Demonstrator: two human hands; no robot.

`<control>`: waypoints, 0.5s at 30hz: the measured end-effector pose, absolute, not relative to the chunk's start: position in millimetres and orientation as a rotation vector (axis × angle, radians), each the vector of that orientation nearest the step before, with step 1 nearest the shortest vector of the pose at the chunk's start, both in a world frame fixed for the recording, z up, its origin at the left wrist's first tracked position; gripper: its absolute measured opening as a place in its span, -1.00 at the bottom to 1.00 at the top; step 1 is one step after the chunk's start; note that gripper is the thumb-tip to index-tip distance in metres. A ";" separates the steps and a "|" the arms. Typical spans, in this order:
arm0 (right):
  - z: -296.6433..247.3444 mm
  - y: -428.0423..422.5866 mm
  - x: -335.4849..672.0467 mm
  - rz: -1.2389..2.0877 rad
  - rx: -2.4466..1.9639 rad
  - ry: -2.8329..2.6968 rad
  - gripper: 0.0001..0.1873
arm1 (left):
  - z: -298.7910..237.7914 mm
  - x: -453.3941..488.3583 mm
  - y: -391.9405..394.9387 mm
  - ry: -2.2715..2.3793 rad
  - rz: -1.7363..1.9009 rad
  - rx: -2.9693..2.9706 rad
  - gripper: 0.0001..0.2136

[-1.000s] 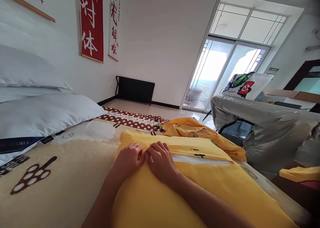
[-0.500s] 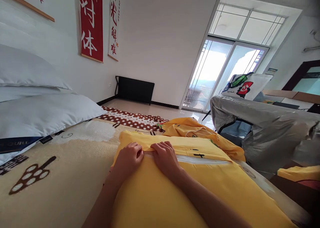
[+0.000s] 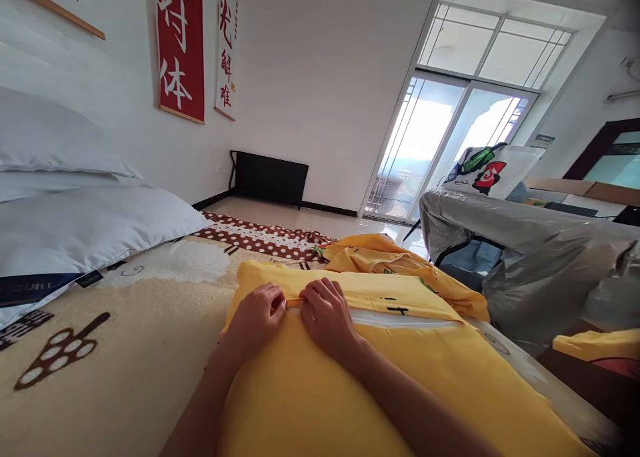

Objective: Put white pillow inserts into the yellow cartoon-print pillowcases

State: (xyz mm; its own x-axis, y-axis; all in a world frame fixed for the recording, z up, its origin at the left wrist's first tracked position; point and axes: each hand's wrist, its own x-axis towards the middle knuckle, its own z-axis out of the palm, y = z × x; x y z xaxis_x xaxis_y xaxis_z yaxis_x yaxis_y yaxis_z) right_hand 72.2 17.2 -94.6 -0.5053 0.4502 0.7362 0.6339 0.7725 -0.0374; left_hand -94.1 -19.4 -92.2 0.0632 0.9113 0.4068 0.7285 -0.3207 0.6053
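A stuffed yellow pillowcase [image 3: 425, 363] lies before me on the bed, with a slit across its upper part. White filling [image 3: 400, 319] shows through the slit to the right of my hands. My left hand [image 3: 261, 315] is closed on the cloth edge at the slit's left end. Close beside it, my right hand [image 3: 327, 317] also pinches that edge, fingers curled over it. A short fold of yellow cloth spans the gap between the two hands. The fingertips are partly hidden behind the knuckles and the cloth.
White pillows [image 3: 100, 220] are stacked at the left on the beige patterned blanket [image 3: 145, 350]. Crumpled yellow cloth [image 3: 380, 253] lies beyond the pillowcase. On the right stands furniture under a grey plastic cover [image 3: 540, 257], with a printed bag [image 3: 493, 170] on top.
The strip of cloth between my hands is now folded up, covering the white seen there before. My right fingers have shifted slightly; both hands stay at the slit.
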 end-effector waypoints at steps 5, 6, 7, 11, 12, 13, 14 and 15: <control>-97.9 18.3 69.9 -0.298 -0.803 -2.201 -0.81 | -91.7 -97.8 -19.3 1.582 1.096 2.058 -0.86; -98.8 19.2 69.7 -0.265 -0.821 -2.195 -0.78 | -91.5 -98.5 -19.2 1.570 1.094 2.047 -0.86; -99.5 20.0 69.6 -0.242 -0.837 -2.188 -0.74 | -91.3 -99.0 -19.3 1.560 1.092 2.036 -0.85; -99.6 18.8 70.4 -0.314 -0.817 -2.157 -0.71 | -90.3 -99.4 -21.9 1.573 1.036 2.051 -0.85; -99.0 17.3 70.7 -0.360 -0.789 -2.144 -0.72 | -90.1 -99.1 -22.8 1.596 1.010 2.067 -0.85; -98.5 15.4 70.9 -0.402 -0.750 -2.134 -0.74 | -89.9 -98.8 -23.8 1.621 0.980 2.087 -0.85; -97.9 13.4 71.1 -0.432 -0.705 -2.134 -0.75 | -89.8 -98.4 -24.6 1.648 0.953 2.107 -0.86; -97.6 11.4 71.1 -0.443 -0.658 -2.147 -0.76 | -89.6 -98.0 -25.3 1.668 0.929 2.126 -0.86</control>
State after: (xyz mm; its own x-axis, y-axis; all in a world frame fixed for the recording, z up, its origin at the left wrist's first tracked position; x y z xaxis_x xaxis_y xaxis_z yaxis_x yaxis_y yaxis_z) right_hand 71.1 11.4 -97.6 -0.5211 0.3012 0.7986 0.5925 0.8011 0.0845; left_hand -98.0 -25.3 -89.6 0.1251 0.9422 0.3108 0.7601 -0.2924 0.5803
